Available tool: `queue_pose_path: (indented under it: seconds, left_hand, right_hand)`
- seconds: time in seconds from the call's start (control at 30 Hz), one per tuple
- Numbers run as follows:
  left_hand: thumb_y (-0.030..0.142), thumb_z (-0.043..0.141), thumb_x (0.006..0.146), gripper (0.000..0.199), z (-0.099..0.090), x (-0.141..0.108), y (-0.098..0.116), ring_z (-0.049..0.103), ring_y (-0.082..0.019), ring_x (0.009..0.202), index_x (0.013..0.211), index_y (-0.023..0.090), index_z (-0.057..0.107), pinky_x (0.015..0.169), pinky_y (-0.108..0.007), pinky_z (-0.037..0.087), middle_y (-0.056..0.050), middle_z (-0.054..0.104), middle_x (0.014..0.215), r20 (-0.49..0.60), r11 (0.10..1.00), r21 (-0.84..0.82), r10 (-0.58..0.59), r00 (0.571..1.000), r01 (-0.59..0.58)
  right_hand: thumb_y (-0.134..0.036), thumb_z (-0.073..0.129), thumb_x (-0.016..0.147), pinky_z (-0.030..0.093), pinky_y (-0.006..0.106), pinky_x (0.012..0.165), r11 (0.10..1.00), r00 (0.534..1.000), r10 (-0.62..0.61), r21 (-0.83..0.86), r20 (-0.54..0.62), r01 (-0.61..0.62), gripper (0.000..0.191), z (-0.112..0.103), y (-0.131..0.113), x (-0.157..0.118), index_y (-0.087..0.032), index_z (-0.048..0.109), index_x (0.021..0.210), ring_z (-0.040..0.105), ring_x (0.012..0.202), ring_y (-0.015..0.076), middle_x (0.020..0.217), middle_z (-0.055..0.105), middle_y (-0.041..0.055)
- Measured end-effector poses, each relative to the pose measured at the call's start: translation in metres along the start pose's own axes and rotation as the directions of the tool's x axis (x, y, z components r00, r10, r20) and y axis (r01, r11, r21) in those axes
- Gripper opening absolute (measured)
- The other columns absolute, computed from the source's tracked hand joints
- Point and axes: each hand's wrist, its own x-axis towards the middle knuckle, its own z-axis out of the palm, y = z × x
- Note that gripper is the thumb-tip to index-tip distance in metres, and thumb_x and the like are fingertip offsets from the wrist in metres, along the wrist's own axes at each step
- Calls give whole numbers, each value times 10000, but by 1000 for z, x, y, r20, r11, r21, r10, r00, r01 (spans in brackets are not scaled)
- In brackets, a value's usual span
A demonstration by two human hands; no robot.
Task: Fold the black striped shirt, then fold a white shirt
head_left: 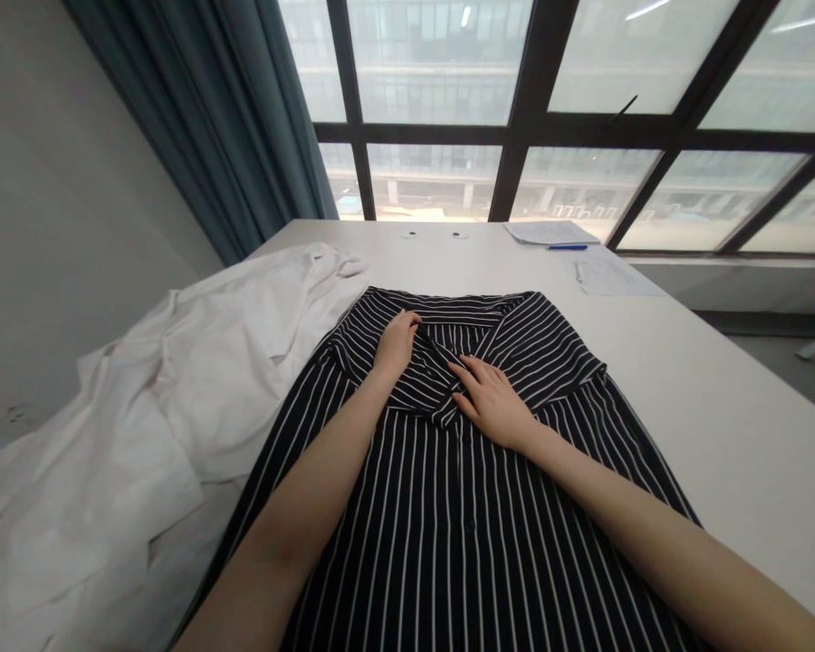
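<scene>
A black shirt with white stripes [414, 507] lies spread on the table, its collar end pointing toward the window and its buttoned front facing up. My left hand [397, 344] pinches the edge of the collar on the left side of the neck opening. At the right, my right hand [493, 398] rests on the cloth by the front opening, fingers stretched out and apart. The collar tip under its fingers is folded over near the top of the button line. Part of the collar is hidden beneath both hands.
White crumpled garments [224, 362] are heaped along the table's left side. Papers [550, 233], a blue pen [567, 247] and another sheet [615, 276] lie at the far right of the white table [740, 398]. Behind stand a window and a blue curtain [244, 118].
</scene>
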Motion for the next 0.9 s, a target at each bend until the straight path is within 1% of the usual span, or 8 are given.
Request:
queue_pose_path:
  seconds: [0.13, 0.23, 0.33, 0.43, 0.63, 0.7, 0.77, 0.9]
  left_hand:
    - [94, 441, 954, 299, 4, -1, -3, 581, -186, 1191, 1227, 137, 554, 1038, -302, 438, -107, 635, 1255, 59, 999, 52, -20, 998, 17]
    - [111, 417, 964, 380, 7, -3, -4, 568, -203, 1227, 1338, 121, 486, 1050, -328, 430, -126, 596, 1338, 106, 993, 115, -44, 993, 32]
    - [109, 360, 968, 477, 8, -6, -2, 454, -237, 1356, 1443, 126, 395, 1147, -434, 309, -137, 499, 1458, 149, 981, 190, -66, 987, 37]
    - [140, 323, 975, 524, 7, -9, 1, 331, -258, 1438, 1499, 145, 326, 1181, -527, 196, -118, 382, 1546, 197, 970, 241, -74, 978, 25]
    - [315, 302, 1008, 566, 2, -11, 9, 238, -260, 1477, 1537, 123, 245, 1180, -512, 197, -129, 225, 1607, 277, 920, 392, -110, 955, -8]
    - [339, 312, 1008, 585, 1, -12, 11, 235, -272, 1477, 1540, 107, 238, 1176, -508, 202, -163, 224, 1603, 257, 900, 437, -133, 957, 7]
    - [345, 345, 1000, 588, 0, -13, 12, 252, -297, 1469, 1540, 132, 255, 1163, -518, 219, -184, 239, 1595, 204, 885, 465, -142, 969, 32]
    - [281, 370, 984, 517, -1, -14, 15, 338, -300, 1430, 1497, 220, 377, 1146, -501, 251, -160, 324, 1569, 99, 883, 469, -47, 994, -5]
  right_hand:
    - [-360, 396, 993, 325, 467, 1128, 1000, 1000, -3, 0, -10, 3, 514, 2, 1, 0, -129, 433, 1451, 384, 1385, 290, 1480, 446, 175]
    - [-353, 404, 990, 327, 466, 1127, 1000, 1000, -8, 6, -22, 8, 512, 2, 1, 0, -125, 437, 1448, 386, 1384, 292, 1477, 448, 181]
    - [-364, 393, 992, 335, 476, 1121, 1000, 1000, -9, 10, -26, 9, 511, 3, 2, 0, -140, 434, 1449, 383, 1388, 287, 1481, 448, 176]
    - [-367, 392, 992, 316, 465, 1134, 1000, 1000, -5, -8, -25, 5, 525, 4, 2, 0, -139, 416, 1465, 360, 1406, 280, 1512, 412, 171]
    - [-369, 371, 999, 248, 481, 1161, 998, 999, -19, -66, -28, 18, 527, 3, -1, -1, -179, 394, 1490, 243, 1464, 270, 1589, 306, 107]
    - [-369, 360, 1001, 241, 484, 1162, 997, 1000, -19, -78, -20, 17, 523, 3, -1, -1, -178, 405, 1485, 246, 1463, 273, 1587, 314, 95]
    - [-374, 356, 1000, 238, 490, 1160, 997, 1000, -11, -80, -9, 11, 521, 3, -1, -1, -182, 413, 1482, 252, 1460, 279, 1578, 334, 87]
    - [-381, 345, 1003, 244, 497, 1155, 998, 1000, 6, -68, 19, -5, 524, 3, -1, -1, -186, 412, 1485, 272, 1450, 287, 1564, 365, 78]
